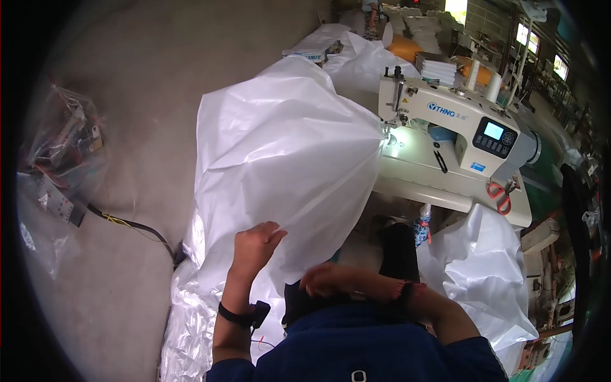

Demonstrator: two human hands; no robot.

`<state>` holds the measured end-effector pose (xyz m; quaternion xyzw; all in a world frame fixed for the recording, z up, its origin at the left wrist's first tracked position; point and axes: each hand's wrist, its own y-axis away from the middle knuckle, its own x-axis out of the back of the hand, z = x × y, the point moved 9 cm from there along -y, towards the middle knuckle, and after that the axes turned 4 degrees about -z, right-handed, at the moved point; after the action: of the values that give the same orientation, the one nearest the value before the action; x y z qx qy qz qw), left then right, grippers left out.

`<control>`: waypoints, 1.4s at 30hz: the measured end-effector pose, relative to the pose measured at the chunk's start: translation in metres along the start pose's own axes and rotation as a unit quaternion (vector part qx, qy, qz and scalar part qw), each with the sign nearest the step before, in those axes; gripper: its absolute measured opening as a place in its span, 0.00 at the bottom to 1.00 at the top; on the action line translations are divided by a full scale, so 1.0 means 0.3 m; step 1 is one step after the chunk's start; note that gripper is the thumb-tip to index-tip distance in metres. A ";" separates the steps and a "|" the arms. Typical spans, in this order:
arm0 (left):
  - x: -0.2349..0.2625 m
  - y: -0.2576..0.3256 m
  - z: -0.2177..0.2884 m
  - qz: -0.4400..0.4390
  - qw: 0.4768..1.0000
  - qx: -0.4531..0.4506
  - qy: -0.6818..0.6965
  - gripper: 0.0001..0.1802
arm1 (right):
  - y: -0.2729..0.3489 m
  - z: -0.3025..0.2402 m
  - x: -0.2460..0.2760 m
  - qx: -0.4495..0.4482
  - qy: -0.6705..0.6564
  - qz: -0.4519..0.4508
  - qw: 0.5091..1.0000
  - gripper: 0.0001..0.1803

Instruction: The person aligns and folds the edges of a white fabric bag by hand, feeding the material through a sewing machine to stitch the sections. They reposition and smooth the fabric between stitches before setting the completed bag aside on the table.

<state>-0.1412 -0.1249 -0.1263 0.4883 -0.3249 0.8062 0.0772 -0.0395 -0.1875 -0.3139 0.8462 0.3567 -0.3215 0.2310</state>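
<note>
Sheeting (pixel 286 140) meets the curled left hand (pixel 256 247), the right hand (pixel 323 280) blurred, both grips unclear.

There are two hands (pixel 254 247) (pixel 328 280), two thread cones (pixel 472 75) (pixel 493 88) and one sewing machine (pixel 439 104).

Creased white sheeting (pixel 286 140) spreads leftward from the sewing machine (pixel 439 105).

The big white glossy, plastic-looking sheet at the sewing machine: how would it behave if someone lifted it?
The big white glossy, plastic-looking sheet would probably be floppy, since it bulges and creases in broad folds. Its thin-looking edge suggests it may be light for its size. Its sheen hints that it could be slippery.
</note>
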 end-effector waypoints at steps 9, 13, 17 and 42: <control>-0.042 0.020 -0.018 0.015 0.999 0.029 -0.010 0.07 | -0.043 -0.131 0.299 0.102 -0.156 0.320 0.929 0.16; -0.051 0.028 -0.018 0.007 0.999 0.021 -0.043 0.07 | -0.081 -0.106 0.303 0.105 -0.078 0.300 0.945 0.13; 0.002 0.026 -0.009 0.024 0.999 0.025 -0.003 0.06 | 0.036 -0.054 0.082 0.019 0.048 0.168 0.984 0.11; 0.021 0.048 0.157 -0.126 0.990 -0.068 0.015 0.13 | -0.167 -0.153 -0.112 0.142 0.553 0.223 0.790 0.12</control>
<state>-0.1160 -0.1656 -0.1128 0.5069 -0.3136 0.7734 0.2156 -0.0778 -0.1422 -0.2668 0.9587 0.1753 0.2147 -0.0635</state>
